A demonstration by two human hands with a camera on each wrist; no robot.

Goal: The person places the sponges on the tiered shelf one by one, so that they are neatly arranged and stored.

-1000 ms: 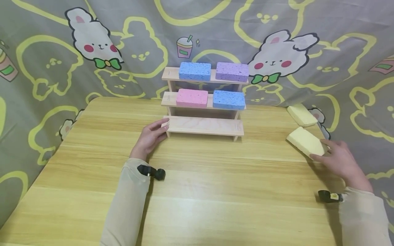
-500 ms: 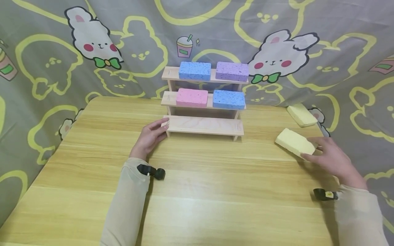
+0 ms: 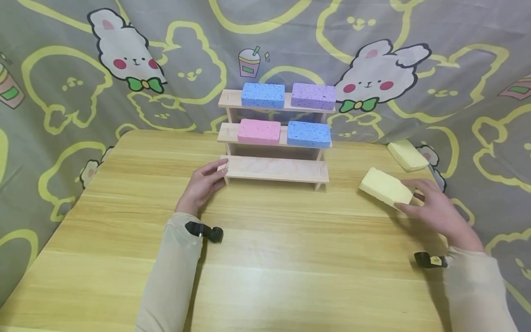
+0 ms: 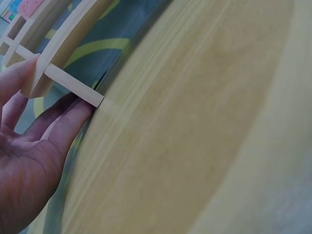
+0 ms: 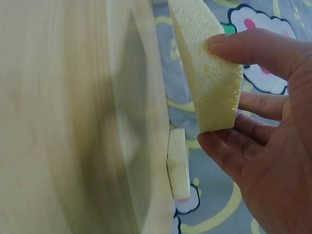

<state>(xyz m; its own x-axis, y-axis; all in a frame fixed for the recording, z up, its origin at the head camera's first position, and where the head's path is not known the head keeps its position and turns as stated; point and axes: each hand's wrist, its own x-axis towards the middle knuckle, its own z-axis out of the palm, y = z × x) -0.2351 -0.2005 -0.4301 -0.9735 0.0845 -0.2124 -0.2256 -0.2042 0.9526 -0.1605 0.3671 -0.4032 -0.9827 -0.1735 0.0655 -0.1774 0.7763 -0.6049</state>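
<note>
My right hand (image 3: 435,210) pinches a pale yellow sponge (image 3: 386,186) by its right end, thumb on one side and fingers on the other. In the right wrist view the same sponge (image 5: 209,73) is held up off the table, its shadow cast on the wood. My left hand (image 3: 203,184) grips the left end of the lowest step of a three-tier wooden rack (image 3: 274,169). The left wrist view has the thumb on top of that board (image 4: 63,44) and the fingers beside its leg. Nothing lies on the lowest step.
A blue sponge (image 3: 263,95) and a purple sponge (image 3: 313,96) sit on the top step. On the middle step are a pink sponge (image 3: 259,132) and another blue sponge (image 3: 309,134). A second yellow sponge (image 3: 408,155) lies at the table's back right corner. Patterned cloth (image 3: 290,41) hangs behind.
My right hand has carried the yellow sponge leftward, towards the rack. The left hand keeps its grip on the lowest step, and the rack has not moved.
</note>
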